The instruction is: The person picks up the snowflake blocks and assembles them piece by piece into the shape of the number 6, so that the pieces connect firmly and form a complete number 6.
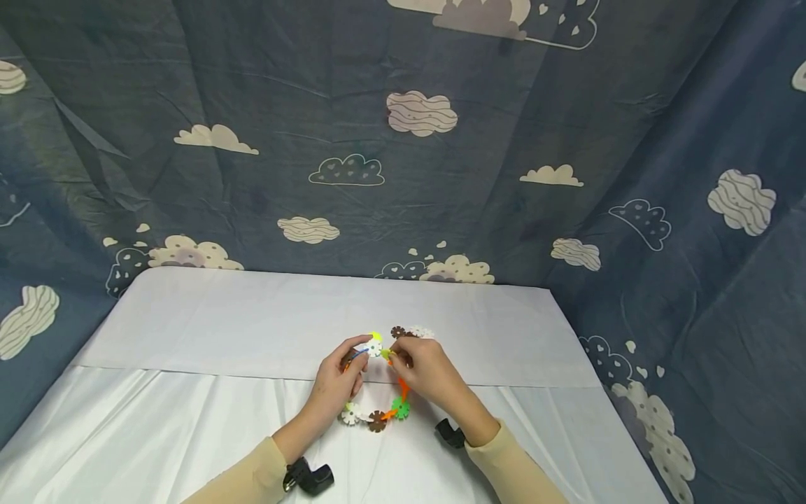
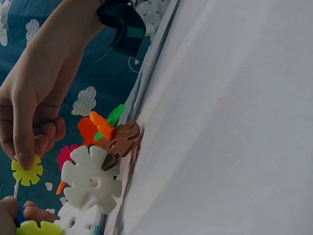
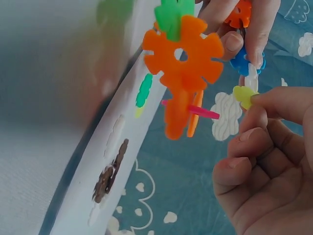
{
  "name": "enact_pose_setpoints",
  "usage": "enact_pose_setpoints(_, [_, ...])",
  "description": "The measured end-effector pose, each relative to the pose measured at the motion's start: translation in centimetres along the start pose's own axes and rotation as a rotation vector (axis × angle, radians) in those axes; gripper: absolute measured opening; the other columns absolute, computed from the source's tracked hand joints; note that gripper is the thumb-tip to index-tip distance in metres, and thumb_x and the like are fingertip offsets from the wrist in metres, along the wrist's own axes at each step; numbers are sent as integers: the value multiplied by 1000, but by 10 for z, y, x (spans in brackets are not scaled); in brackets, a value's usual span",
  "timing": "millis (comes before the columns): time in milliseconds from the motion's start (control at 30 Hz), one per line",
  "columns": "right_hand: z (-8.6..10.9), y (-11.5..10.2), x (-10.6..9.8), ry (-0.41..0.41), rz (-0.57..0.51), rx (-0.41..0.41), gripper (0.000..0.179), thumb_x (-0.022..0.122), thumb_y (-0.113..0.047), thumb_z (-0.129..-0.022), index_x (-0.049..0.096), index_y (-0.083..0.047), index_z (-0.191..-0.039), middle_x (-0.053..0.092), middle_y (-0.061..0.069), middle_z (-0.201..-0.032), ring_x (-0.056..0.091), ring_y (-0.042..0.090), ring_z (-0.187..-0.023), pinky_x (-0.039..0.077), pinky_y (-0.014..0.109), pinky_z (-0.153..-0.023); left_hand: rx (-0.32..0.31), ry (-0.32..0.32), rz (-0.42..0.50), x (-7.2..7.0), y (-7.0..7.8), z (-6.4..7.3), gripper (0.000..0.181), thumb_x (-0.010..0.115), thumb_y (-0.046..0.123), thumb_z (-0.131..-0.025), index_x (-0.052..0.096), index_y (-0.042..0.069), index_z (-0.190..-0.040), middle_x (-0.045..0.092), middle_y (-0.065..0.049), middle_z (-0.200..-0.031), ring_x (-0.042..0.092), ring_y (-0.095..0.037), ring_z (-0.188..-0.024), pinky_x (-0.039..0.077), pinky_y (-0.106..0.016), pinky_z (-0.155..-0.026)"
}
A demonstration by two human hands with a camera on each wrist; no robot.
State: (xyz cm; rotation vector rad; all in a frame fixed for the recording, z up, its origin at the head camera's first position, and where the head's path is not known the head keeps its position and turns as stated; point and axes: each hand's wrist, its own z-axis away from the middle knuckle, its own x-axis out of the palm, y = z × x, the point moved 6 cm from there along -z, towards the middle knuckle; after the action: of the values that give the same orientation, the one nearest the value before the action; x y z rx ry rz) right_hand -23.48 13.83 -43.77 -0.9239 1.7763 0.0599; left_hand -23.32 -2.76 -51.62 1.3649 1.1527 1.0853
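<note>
Several slotted flower-shaped plastic discs join into a curved chain between the hands. My left hand [image 1: 336,381] pinches a blue disc [image 3: 240,63] near the chain's end. A white disc [image 1: 373,348] stands off that blue one. Between thumb and fingertips, my right hand [image 1: 431,367] pinches a yellow disc [image 2: 27,170], its edge against the white disc. The chain curves down below the hands through an orange disc [image 3: 183,54], a green disc [image 1: 400,407], a brown disc [image 1: 376,421] and white discs [image 2: 92,180]. Fingers partly cover the blue disc.
Behind the right hand, a brown disc [image 1: 398,332] and white discs [image 1: 420,331] lie on the white-covered table [image 1: 252,315]. A dark curtain with cloud prints [image 1: 352,84] hangs behind. Black wrist cameras [image 1: 315,479] are strapped to both wrists.
</note>
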Motion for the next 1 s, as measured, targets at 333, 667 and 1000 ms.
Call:
enact_pose_setpoints(333, [4, -15, 2, 47, 154, -127, 10, 80, -4, -92, 73, -11, -89, 70, -3, -80, 58, 6, -68, 52, 20, -63, 1, -25, -46, 0, 2, 3, 36, 64, 20, -108, 65, 15, -143, 64, -26, -95, 48, -5, -52, 41, -18, -48])
enact_pose_setpoints(667, [2, -12, 0, 46, 113, -113, 6, 81, -10, -94, 75, -10, -96, 70, -2, -80, 57, 8, -68, 50, 20, -62, 34, -17, -66, -1, 4, 2, 34, 64, 17, -107, 65, 14, -142, 64, -18, -91, 49, -6, -54, 44, -20, -49])
enact_pose_setpoints(1000, [5, 56, 17, -126, -296, 482, 33, 61, -38, -108, 73, -12, -125, 77, 5, -107, 63, 13, -90, 54, 31, -82, 52, 64, -19, -4, 5, -1, 35, 66, 16, -107, 65, 13, -141, 63, -21, -91, 48, -9, -52, 41, -21, -47])
